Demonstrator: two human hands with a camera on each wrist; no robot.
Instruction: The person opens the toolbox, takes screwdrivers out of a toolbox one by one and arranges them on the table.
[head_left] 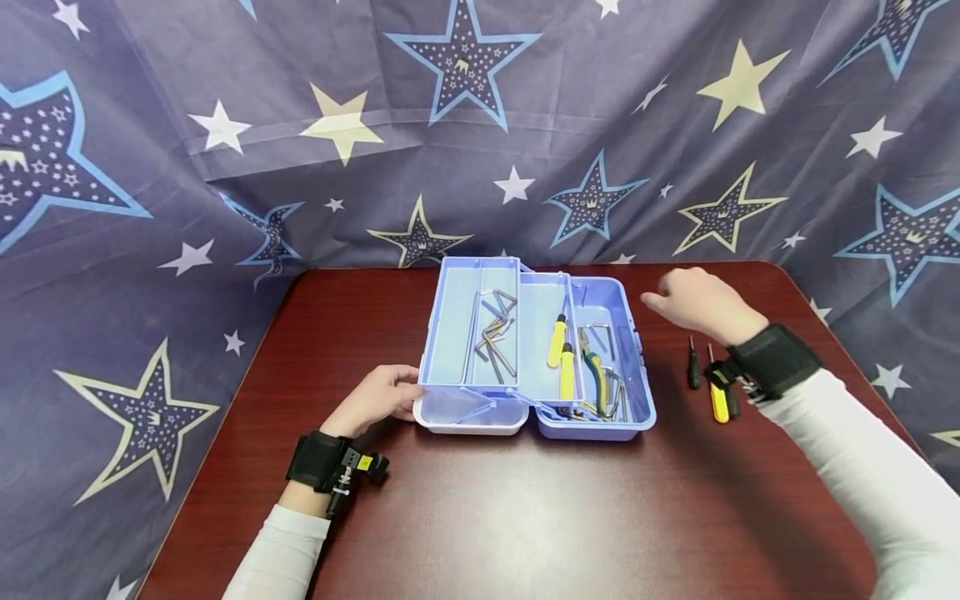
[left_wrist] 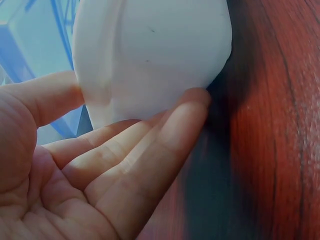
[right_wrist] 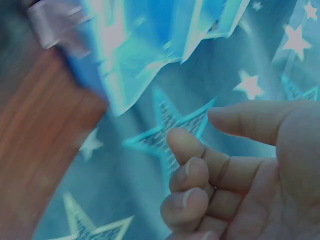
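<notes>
A periwinkle-blue toolbox (head_left: 643, 400) stands unfolded on the table, with a whitish lid (head_left: 471, 429) at its left side. My left hand (head_left: 381, 396) grips the lid's left end; the left wrist view shows the thumb at the rim and the fingers against the outside. In the air right of the toolbox, my right hand (head_left: 701, 302) has loosely bent fingers and holds nothing. Hex keys (head_left: 495, 333) lie in the left tray, two yellow screwdrivers (head_left: 567, 375) in the middle tray. Pliers (head_left: 597, 383) with green and yellow handles rest among more hex keys in the right compartment.
On the table right of the toolbox lie a black-handled screwdriver (head_left: 693, 371) and a yellow-handled screwdriver (head_left: 720, 404), partly under the right wrist's camera. Star-patterned cloth (head_left: 450, 167) hangs behind the dark red table (head_left: 480, 525).
</notes>
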